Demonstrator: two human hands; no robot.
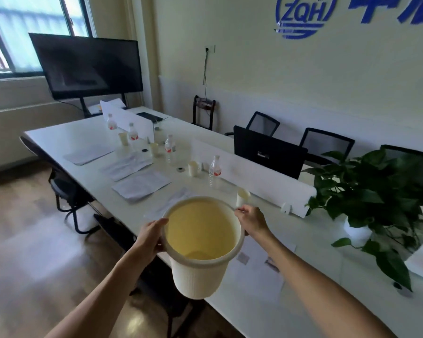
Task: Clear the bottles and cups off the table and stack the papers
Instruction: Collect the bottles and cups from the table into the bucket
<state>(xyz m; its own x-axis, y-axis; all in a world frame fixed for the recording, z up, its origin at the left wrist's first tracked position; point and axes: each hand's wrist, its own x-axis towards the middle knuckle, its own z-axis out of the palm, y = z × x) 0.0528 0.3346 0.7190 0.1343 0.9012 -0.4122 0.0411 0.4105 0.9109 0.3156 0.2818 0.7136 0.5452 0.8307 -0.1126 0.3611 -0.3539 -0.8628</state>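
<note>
I hold a cream ribbed waste bin [198, 276] in front of me over the near edge of the long white table [59, 137]; its inside looks empty. My left hand [150, 236] grips the bin's left rim and my right hand [250, 219] grips the right rim. Just beyond my right hand stands a paper cup [242, 196]. Farther along the table stand several water bottles with red labels, the nearest [215, 170], and more paper cups [193, 168]. Sheets of paper [142, 185] lie in separate piles along the table's left side, and one sheet [257, 267] lies below the bin.
A low white divider [261, 181] runs down the table's middle. A potted plant [366, 191] stands at the right, a laptop [269, 152] behind the divider. Black chairs [326, 142] line the far side, one chair [66, 189] is tucked at the left. A large screen [88, 64] stands at the far end.
</note>
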